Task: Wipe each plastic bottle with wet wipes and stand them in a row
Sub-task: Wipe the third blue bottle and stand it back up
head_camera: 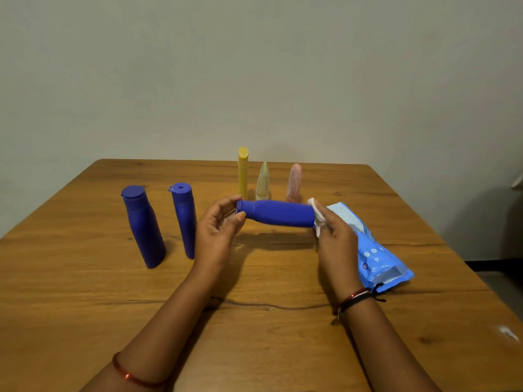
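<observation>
A blue plastic bottle (278,213) is held sideways above the wooden table (254,278). My left hand (219,227) pinches its cap end between thumb and fingers. My right hand (335,233) holds a white wet wipe (317,212) against the bottle's base. Two more blue bottles (143,226) (185,219) stand upright at the left. Behind, a yellow bottle (242,172), a pale green tube (262,181) and a pink tube (294,182) stand side by side.
A light blue wet wipe pack (376,256) lies flat on the table just right of my right hand. The table's far edge meets a plain wall. Its right edge drops to a dark floor.
</observation>
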The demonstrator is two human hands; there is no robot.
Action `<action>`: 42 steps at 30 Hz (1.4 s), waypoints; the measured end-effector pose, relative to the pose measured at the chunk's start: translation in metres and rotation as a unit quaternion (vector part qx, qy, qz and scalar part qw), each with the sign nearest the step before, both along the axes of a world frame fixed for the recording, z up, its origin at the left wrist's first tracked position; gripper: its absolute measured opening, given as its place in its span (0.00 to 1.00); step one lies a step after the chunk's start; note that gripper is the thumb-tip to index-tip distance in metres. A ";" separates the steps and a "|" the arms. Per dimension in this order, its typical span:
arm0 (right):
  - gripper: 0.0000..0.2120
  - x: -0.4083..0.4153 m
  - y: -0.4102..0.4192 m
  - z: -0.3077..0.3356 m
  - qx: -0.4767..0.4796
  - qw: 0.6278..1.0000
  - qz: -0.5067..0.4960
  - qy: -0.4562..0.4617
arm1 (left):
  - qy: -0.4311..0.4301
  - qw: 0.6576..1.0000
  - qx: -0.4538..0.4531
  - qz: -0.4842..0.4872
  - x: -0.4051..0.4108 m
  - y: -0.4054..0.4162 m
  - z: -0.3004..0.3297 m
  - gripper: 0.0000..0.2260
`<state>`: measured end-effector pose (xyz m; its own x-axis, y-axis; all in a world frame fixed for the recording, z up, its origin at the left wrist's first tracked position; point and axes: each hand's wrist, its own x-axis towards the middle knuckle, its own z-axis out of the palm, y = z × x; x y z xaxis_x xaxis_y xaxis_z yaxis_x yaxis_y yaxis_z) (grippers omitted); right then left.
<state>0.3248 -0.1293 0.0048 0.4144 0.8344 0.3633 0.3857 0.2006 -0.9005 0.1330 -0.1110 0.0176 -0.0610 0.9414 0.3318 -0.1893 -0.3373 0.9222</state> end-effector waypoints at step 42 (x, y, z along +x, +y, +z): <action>0.20 -0.016 -0.002 0.005 -0.017 0.985 0.085 0.149 | 0.074 0.994 0.061 0.055 0.010 -0.009 0.016 0.25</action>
